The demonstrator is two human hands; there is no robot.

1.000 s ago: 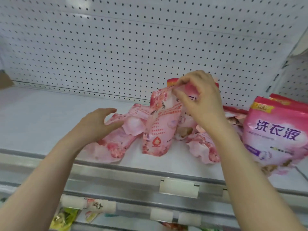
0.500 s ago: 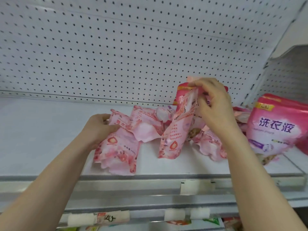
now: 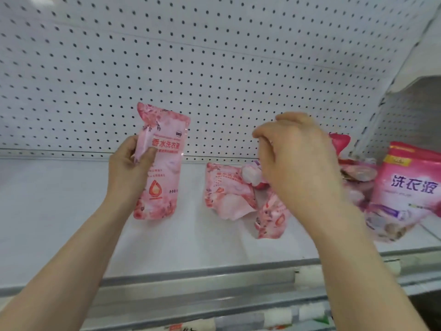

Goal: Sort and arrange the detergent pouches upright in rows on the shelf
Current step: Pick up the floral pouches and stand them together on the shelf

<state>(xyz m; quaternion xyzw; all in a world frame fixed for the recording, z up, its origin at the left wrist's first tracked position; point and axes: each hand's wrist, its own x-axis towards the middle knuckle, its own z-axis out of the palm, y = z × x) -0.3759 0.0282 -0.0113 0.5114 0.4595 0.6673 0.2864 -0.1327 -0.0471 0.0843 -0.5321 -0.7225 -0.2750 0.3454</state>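
Across the whole upper part of the frame we see a white pegboard back panel (image 3: 214,56), dotted with even rows of small dark holes, with a faint horizontal seam running through it. At the upper right a plain white overhang (image 3: 427,51) juts forward, and under it we make out a second perforated panel (image 3: 410,111) in shadow, greyer than the first. Along the lower part of the frame runs a grey metal rail (image 3: 191,283) carrying a blank white label (image 3: 310,277). Below it, at the bottom edge, we see more white label strips (image 3: 278,316), too blurred to read.
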